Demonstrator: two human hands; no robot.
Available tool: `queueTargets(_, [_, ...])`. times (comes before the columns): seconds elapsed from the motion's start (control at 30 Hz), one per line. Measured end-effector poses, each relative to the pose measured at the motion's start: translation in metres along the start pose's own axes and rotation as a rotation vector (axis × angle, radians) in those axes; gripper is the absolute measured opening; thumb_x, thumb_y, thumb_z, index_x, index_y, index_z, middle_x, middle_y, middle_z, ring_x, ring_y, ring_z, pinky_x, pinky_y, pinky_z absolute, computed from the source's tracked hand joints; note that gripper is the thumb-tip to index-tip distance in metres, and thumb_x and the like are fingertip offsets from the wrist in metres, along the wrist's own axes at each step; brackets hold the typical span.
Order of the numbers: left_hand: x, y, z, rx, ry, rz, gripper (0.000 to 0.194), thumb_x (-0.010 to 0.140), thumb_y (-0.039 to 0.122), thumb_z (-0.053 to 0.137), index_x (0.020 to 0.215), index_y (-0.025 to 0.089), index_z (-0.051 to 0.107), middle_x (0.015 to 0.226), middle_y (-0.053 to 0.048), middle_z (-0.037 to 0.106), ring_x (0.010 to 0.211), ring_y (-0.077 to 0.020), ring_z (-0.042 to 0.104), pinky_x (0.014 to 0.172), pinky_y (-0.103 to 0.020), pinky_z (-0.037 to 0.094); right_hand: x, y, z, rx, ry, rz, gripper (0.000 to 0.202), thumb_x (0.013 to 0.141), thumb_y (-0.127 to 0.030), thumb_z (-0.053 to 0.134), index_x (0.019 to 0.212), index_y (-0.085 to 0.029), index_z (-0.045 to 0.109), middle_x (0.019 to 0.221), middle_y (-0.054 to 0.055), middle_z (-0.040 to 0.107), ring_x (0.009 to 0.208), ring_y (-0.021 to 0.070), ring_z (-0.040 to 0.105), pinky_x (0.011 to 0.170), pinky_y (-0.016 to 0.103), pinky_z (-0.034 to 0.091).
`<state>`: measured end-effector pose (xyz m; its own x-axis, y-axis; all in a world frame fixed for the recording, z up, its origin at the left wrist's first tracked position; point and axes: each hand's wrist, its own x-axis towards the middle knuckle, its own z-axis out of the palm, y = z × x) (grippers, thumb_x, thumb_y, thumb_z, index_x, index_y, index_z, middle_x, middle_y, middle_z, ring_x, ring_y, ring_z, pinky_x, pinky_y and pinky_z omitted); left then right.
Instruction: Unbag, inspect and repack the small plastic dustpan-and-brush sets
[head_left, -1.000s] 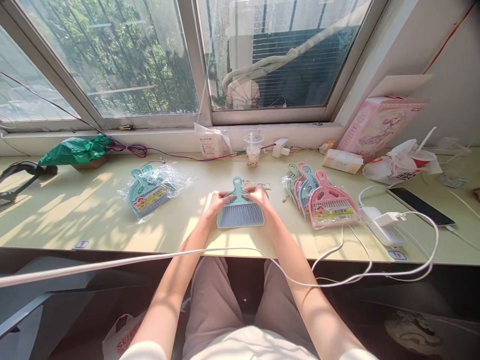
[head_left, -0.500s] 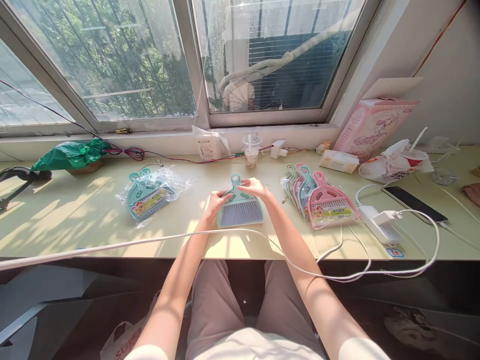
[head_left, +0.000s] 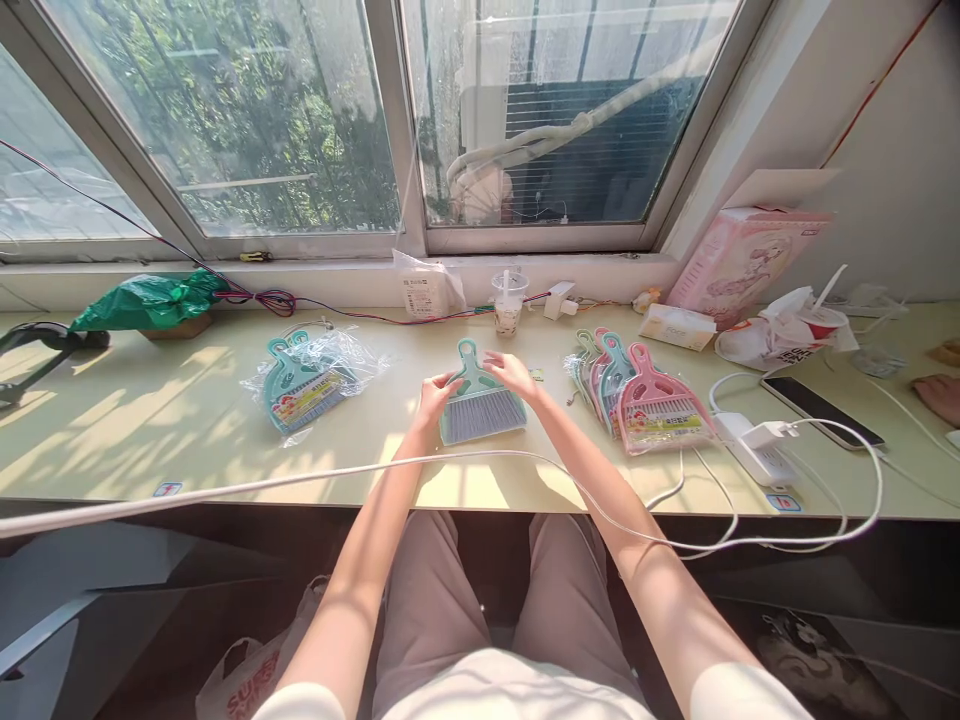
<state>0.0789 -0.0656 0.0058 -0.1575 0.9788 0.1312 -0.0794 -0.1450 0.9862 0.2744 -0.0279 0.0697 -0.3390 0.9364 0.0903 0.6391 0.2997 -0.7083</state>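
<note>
A small teal dustpan with a grey-bristled brush [head_left: 486,414] lies in front of me, handle pointing toward the window. At its left side my left hand [head_left: 435,396] pinches the edge between thumb and fingers. My right hand [head_left: 511,373] is over its upper right side, fingers stretched out and apart, touching or just above it. To the left lies a wrapped teal dustpan set [head_left: 300,398] in crumpled clear plastic. On the right, several packaged sets overlap, a pink dustpan set [head_left: 666,405] in front with a yellow label.
A white cable [head_left: 300,478] crosses in front of my forearms to a power strip [head_left: 761,455] beside a phone [head_left: 821,410]. Behind stand a plastic drink cup [head_left: 508,300] and a paper-like packet [head_left: 426,290]. Another person's hand [head_left: 937,395] rests at the right edge.
My right hand has come away from the handle and its fingers have spread. The dustpan is tilted slightly differently. A small label shows beside my right wrist.
</note>
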Motion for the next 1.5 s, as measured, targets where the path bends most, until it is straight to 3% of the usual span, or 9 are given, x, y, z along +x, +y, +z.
queueTargets(0.17, [0.008,-0.007,-0.007,-0.032,0.175,-0.015,0.041,0.06,0.049,0.087,0.083,0.015,0.08,0.078,-0.007,0.075,0.074,-0.0195,0.064,0.074,-0.031,0.047,-0.045,0.034,0.019,-0.313,0.086,-0.096,0.04,0.099,-0.022,0.05,0.135,-0.024,0.067,0.144,0.012,0.064,0.126,0.0302,0.066,0.11,0.042,0.047])
queueTargets(0.33, [0.01,-0.01,-0.009,-0.048,0.203,-0.005,0.044,0.057,0.052,0.089,0.077,0.015,0.077,0.075,-0.008,0.073,0.071,-0.0196,0.064,0.071,-0.032,0.047,-0.073,0.049,0.036,-0.542,0.192,-0.227,0.039,0.098,-0.018,0.05,0.134,-0.02,0.066,0.161,0.012,0.045,0.152,0.0338,0.036,0.123,0.057,0.027])
queueTargets(0.5, [0.008,-0.006,-0.011,-0.068,0.218,0.008,0.043,0.059,0.049,0.089,0.079,0.013,0.077,0.075,-0.008,0.073,0.071,-0.0195,0.065,0.072,-0.032,0.049,-0.059,0.046,0.034,-0.582,0.323,-0.255,0.039,0.103,-0.016,0.038,0.123,-0.021,0.072,0.151,0.013,0.057,0.143,0.0284,0.045,0.125,0.053,0.021])
queueTargets(0.67, [0.011,-0.001,-0.017,-0.112,0.307,0.024,0.037,0.057,0.04,0.09,0.08,0.014,0.077,0.077,-0.008,0.074,0.079,-0.0224,0.068,0.077,-0.034,0.049,-0.027,0.039,0.036,-0.57,0.305,-0.308,0.034,0.102,-0.018,0.042,0.113,-0.021,0.074,0.147,0.013,0.058,0.145,0.0297,0.04,0.125,0.058,0.017])
queueTargets(0.93, [0.014,0.001,-0.039,-0.141,0.376,-0.028,0.045,0.054,0.038,0.089,0.09,0.013,0.079,0.086,-0.01,0.076,0.084,-0.0231,0.069,0.079,-0.033,0.05,-0.009,0.041,0.071,-0.344,0.357,-0.229,0.033,0.102,-0.023,0.044,0.097,-0.019,0.076,0.127,0.014,0.067,0.125,0.0284,0.054,0.105,0.041,0.042])
queueTargets(1.1, [0.022,-0.004,-0.047,-0.234,0.482,-0.052,0.051,0.052,0.038,0.09,0.094,0.014,0.075,0.088,-0.009,0.075,0.085,-0.0226,0.07,0.078,-0.033,0.052,-0.011,0.055,0.064,-0.289,0.432,-0.178,0.036,0.103,-0.026,0.041,0.099,-0.019,0.076,0.123,0.014,0.069,0.119,0.028,0.057,0.101,0.041,0.043])
queueTargets(1.2, [0.023,-0.006,-0.049,-0.257,0.446,-0.045,0.056,0.053,0.041,0.091,0.099,0.014,0.074,0.09,-0.008,0.075,0.085,-0.0219,0.071,0.078,-0.032,0.053,-0.008,0.071,0.049,-0.296,0.542,0.04,0.037,0.102,-0.027,0.04,0.119,-0.017,0.071,0.133,0.017,0.065,0.126,0.0306,0.054,0.104,0.046,0.042])
queueTargets(1.3, [0.02,-0.006,-0.048,-0.242,0.308,-0.071,0.055,0.058,0.047,0.088,0.101,0.016,0.074,0.091,-0.007,0.075,0.083,-0.0221,0.07,0.077,-0.032,0.053,-0.005,0.091,0.039,-0.335,0.5,0.193,0.039,0.098,-0.03,0.051,0.13,-0.015,0.066,0.146,0.022,0.056,0.14,0.0345,0.045,0.111,0.055,0.035])
queueTargets(1.5, [0.016,-0.01,-0.043,-0.159,0.185,-0.107,0.045,0.055,0.037,0.087,0.093,0.02,0.069,0.086,-0.005,0.07,0.081,-0.0219,0.067,0.074,-0.032,0.049,-0.005,0.101,0.039,-0.249,0.452,0.14,0.029,0.094,-0.029,0.058,0.112,-0.017,0.076,0.138,0.02,0.065,0.129,0.0316,0.056,0.108,0.049,0.04])
